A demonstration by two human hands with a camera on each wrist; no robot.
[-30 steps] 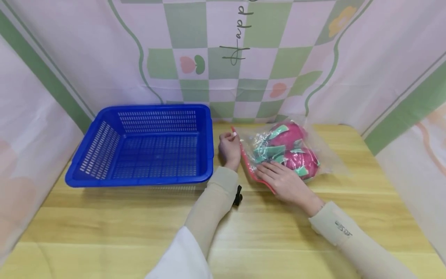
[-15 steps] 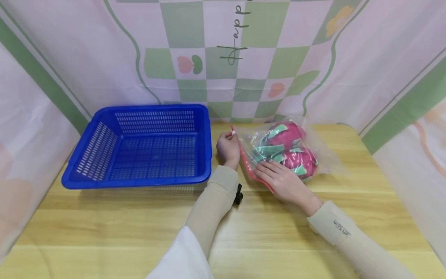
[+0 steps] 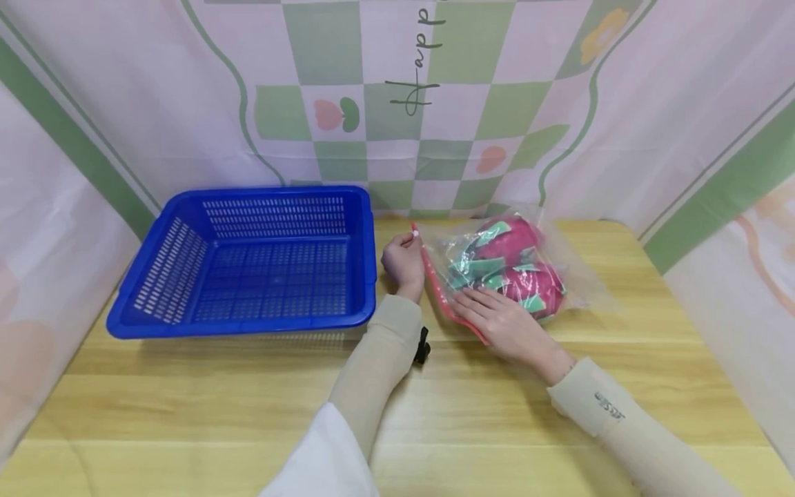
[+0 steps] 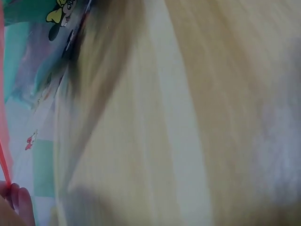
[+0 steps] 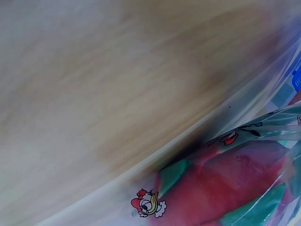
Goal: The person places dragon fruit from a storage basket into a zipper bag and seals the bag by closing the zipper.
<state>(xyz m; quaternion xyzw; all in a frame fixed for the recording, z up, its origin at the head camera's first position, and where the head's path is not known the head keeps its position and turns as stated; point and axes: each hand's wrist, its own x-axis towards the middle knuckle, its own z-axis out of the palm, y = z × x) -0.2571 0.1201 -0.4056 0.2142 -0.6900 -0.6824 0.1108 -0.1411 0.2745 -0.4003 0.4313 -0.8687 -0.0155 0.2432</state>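
A clear zip bag (image 3: 559, 262) with a red zip edge lies on the table, right of centre in the head view. Inside it are two pink dragon fruits (image 3: 534, 284) with green leaf-like scales. My left hand (image 3: 405, 266) pinches the far end of the red zip edge (image 4: 3, 155), at a small white piece. Its fingertips show in the lower left corner of the left wrist view. My right hand (image 3: 499, 323) rests on the bag's near side by the zip, fingers extended. The right wrist view shows a dragon fruit (image 5: 221, 188) through the printed plastic.
A blue plastic basket (image 3: 248, 324) with slotted walls stands left of my left hand, its inside bare. Behind the wooden table (image 3: 248, 421) hangs a patterned curtain (image 3: 397, 162). A small black clip (image 3: 422, 347) shows at the left wrist.
The head view has shifted slightly, so the basket and hands sit a little further left. Both hands keep the same places on the bag.
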